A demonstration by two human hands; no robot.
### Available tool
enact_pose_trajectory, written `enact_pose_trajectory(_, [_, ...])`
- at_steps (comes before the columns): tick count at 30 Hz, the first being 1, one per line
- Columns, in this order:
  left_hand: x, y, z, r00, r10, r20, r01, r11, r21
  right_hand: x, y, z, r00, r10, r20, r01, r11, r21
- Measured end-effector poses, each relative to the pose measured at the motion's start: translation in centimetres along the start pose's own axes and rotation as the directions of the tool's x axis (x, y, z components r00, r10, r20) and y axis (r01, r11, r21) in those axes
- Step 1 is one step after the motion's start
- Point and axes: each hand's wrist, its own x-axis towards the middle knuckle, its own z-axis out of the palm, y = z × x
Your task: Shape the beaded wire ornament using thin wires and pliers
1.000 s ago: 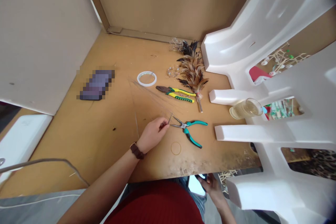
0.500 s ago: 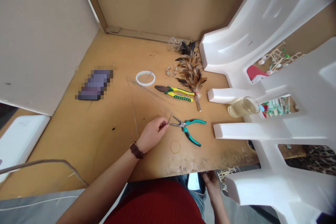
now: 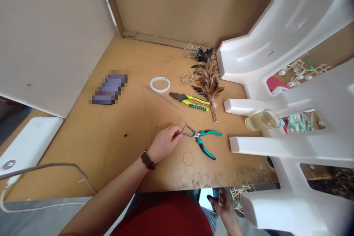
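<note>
My left hand, with a brown watch on the wrist, rests on the wooden table and pinches the near ends of several thin wires that fan out toward the tape ring. The teal-handled pliers lie just right of its fingertips, jaws pointing at the hand. My right hand is below the table edge over my lap, fingers wrapped round a phone.
Yellow-green pliers, a feather bundle, a white tape ring and a blurred dark object lie further back. A glass of liquid stands by a white plastic chair on the right. A cable crosses the left.
The view has shifted slightly. My left hand keeps its pinch on the wires. My right hand with the phone has sunk a little lower under the table edge.
</note>
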Motion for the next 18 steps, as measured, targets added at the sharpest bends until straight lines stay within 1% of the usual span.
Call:
enact_pose_trajectory(3, [-0.1,0.3,-0.2,1.0,0.009,0.008,-0.009,1.0,0.013,0.0,0.0,0.5,0.999,0.026,-0.019,-0.027,0.999,-0.022])
enact_pose_trajectory(6, [-0.2,0.1,-0.1,1.0,-0.001,0.019,0.001,1.0,0.005,-0.4,-1.1,0.8,1.0,-0.009,0.009,0.009,1.0,-0.024])
enact_pose_trajectory(9, [-0.3,-0.2,0.2,1.0,-0.012,0.026,0.012,1.0,0.001,-0.9,-2.1,0.8,1.0,-0.028,-0.01,0.027,0.998,-0.062])
enact_pose_trajectory(11, [-0.2,-0.5,0.3,0.999,-0.021,0.027,0.021,1.0,-0.009,-1.1,-2.6,0.5,1.0,0.006,-0.003,-0.006,0.999,-0.045])
enact_pose_trajectory(14, [0.0,-0.6,0.5,0.999,-0.032,0.028,0.033,0.999,-0.024,-1.3,-3.1,-0.4,0.986,0.107,0.125,-0.115,0.991,0.064])
enact_pose_trajectory(15, [0.0,-0.6,0.6,0.999,-0.031,0.028,0.032,0.999,-0.027,-1.3,-3.1,-0.7,0.98,0.133,0.148,-0.147,0.985,0.088])
enact_pose_trajectory(17, [0.0,-0.4,0.7,0.999,-0.027,0.024,0.028,0.999,-0.028,-1.3,-2.9,-1.2,0.978,0.171,0.122,-0.183,0.978,0.094])
enact_pose_trajectory(18, [-0.1,-0.2,0.6,0.999,-0.024,0.023,0.025,0.999,-0.024,-1.2,-2.6,-1.4,0.981,0.176,0.083,-0.183,0.98,0.082])
